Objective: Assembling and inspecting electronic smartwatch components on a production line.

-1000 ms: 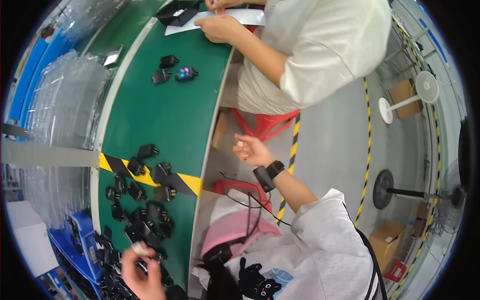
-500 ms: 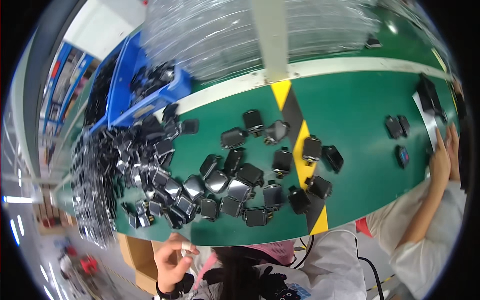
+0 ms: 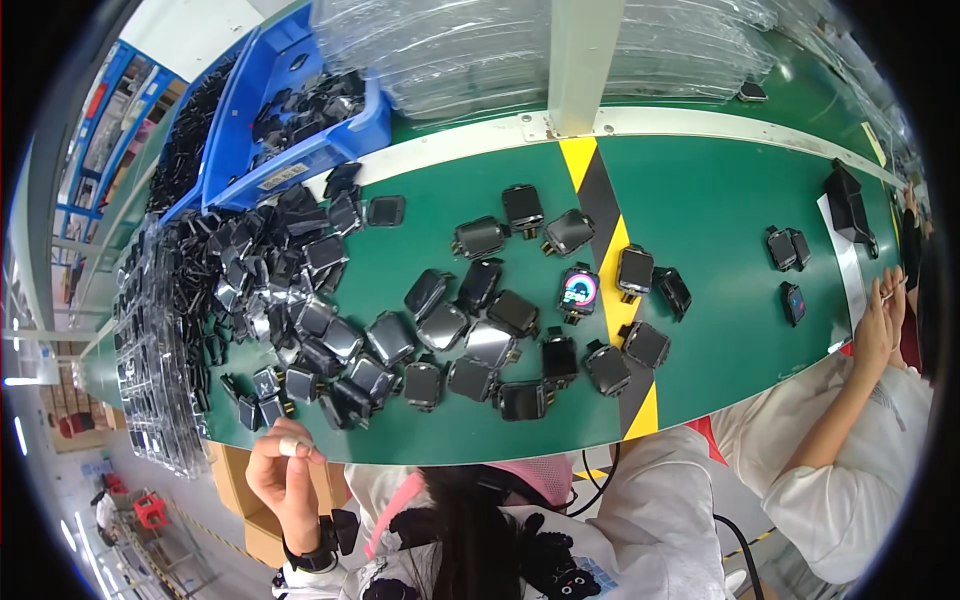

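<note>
My left hand is at the table's near edge on the left, palm side up, a dark watch on its wrist. Its fingers are curled, with the thumb close to the index finger, which has a white wrap. Whether anything small sits between them I cannot make out. Nearest to it on the table lie small square smartwatch bodies without straps. Several more dark watch bodies are scattered across the middle. One watch body has a lit, coloured screen. My right hand is out of view.
Dense black watch bodies pile up at left beside stacked clear trays. Behind stands a blue bin of black parts. A yellow-black stripe crosses the green table. At right, another person's hands are near a black box.
The whole view has shifted. My left hand keeps near the table edge, its fingers more closed than before. The screen of one watch body beside the stripe, dark before, is lit now.
</note>
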Motion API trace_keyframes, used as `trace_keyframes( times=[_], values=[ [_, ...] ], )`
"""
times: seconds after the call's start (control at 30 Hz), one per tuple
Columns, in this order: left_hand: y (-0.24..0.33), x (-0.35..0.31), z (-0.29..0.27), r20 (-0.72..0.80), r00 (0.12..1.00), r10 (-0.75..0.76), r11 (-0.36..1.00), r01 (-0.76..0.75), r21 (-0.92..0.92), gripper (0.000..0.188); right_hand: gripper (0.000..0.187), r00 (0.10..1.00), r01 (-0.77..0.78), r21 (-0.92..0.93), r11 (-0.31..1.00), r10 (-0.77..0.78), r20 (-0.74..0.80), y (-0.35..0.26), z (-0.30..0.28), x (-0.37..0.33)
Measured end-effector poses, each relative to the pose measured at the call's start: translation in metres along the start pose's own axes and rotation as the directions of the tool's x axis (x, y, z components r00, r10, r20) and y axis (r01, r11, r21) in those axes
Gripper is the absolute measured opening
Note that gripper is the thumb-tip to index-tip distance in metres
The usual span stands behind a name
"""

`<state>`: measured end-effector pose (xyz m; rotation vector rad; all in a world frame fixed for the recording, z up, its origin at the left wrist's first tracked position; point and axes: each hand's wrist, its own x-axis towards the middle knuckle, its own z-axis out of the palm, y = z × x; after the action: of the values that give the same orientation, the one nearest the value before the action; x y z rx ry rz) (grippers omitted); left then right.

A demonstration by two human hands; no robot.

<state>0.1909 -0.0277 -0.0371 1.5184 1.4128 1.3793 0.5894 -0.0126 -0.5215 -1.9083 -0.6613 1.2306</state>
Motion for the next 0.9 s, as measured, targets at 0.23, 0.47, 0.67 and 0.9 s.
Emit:
trace_keyframes(
  times=[0.23,0.47,0.67,0.9],
  values=[
    [-0.015,0.006,-0.020,-0.067,0.994,-0.092,0.988,0.099,0.118,0.012,0.017,0.966,0.161,-0.305,0.939,-0.212,-0.144,0.021,-0.024,-0.067],
    [-0.007,0.025,-0.021,0.276,0.959,0.072,0.899,-0.182,0.397,0.039,0.019,0.864,0.213,-0.587,0.781,-0.431,-0.260,-0.060,-0.045,-0.163],
    [-0.004,0.046,0.019,0.569,0.821,-0.038,0.726,-0.368,0.581,0.064,0.014,0.427,0.856,-0.297,0.423,-0.903,-0.056,-0.356,-0.044,-0.298],
    [-0.015,0.052,0.005,0.596,0.803,0.015,0.730,-0.416,0.543,0.061,0.047,0.405,0.891,-0.430,0.148,-0.687,0.603,-0.452,0.095,-0.311]
  ],
)
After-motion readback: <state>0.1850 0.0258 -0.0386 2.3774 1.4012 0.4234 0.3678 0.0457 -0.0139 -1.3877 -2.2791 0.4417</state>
